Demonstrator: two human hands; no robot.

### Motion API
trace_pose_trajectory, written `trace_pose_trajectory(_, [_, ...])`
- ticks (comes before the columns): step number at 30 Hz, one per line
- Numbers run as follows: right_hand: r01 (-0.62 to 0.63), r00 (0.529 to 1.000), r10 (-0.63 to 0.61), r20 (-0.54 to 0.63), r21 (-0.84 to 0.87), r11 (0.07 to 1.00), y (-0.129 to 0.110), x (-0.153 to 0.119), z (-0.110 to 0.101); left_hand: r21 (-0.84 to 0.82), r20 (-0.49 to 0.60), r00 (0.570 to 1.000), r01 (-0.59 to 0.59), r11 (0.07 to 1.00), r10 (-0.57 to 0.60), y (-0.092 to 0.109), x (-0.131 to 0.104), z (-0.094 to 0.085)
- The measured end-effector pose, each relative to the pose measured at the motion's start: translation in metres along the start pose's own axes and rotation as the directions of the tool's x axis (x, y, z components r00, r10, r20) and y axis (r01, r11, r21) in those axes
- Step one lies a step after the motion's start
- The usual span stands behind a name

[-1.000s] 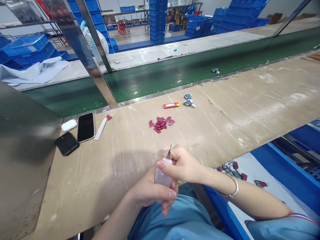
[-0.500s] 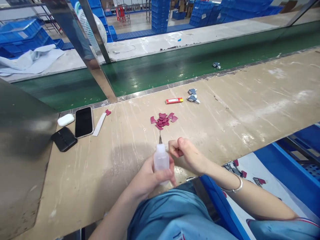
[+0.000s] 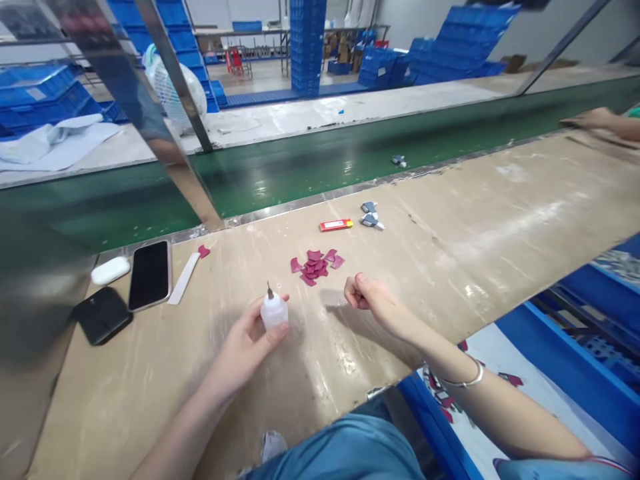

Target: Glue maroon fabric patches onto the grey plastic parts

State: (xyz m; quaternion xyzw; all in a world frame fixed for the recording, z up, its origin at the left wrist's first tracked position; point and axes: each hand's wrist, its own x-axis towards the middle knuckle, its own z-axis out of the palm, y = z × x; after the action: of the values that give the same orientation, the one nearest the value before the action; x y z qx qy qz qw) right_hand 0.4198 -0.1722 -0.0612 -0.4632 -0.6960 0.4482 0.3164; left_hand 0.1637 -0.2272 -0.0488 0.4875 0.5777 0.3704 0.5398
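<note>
My left hand (image 3: 250, 340) is wrapped round a small translucent squeeze bottle (image 3: 275, 312) with a thin dark needle tip that points up. To its right, my right hand (image 3: 373, 298) is curled closed above the table; whatever its fingers may hold is hidden. Beyond the two hands lies a loose pile of dark red curved pieces (image 3: 315, 265). Behind the pile are a red lighter-like stick with a yellow end (image 3: 336, 225) and two grey-and-white parts (image 3: 371, 217).
At left lie a phone (image 3: 150, 275), a black flat case (image 3: 103, 315), a white case (image 3: 111, 270) and a white strip (image 3: 184, 278). A green belt (image 3: 300, 181) runs behind the table. Lower right, a blue crate (image 3: 555, 373) holds parts. Another person's hand (image 3: 595, 119) is far right.
My left hand has moved left, away from my right hand, taking the bottle along and turning its tip more upright. The view has shifted, and another person's hand has appeared at far right.
</note>
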Motion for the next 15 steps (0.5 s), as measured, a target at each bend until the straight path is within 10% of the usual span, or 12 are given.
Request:
trace_pose_trajectory(6, [0.017, 0.994, -0.041, -0.097, -0.239, 0.971, 0.012, 0.033, -0.036, 0.252, 0.083, 0.983, -0.182, 0.95, 0.166, -0.019, 0.021, 0.006])
trace_pose_trajectory(15, [-0.387, 0.85, 0.062, -0.523, -0.539, 0.748, 0.094, 0.201, -0.159, 0.194, 0.374, 0.909, -0.27, 0.943, 0.183, -0.022, 0.049, 0.049])
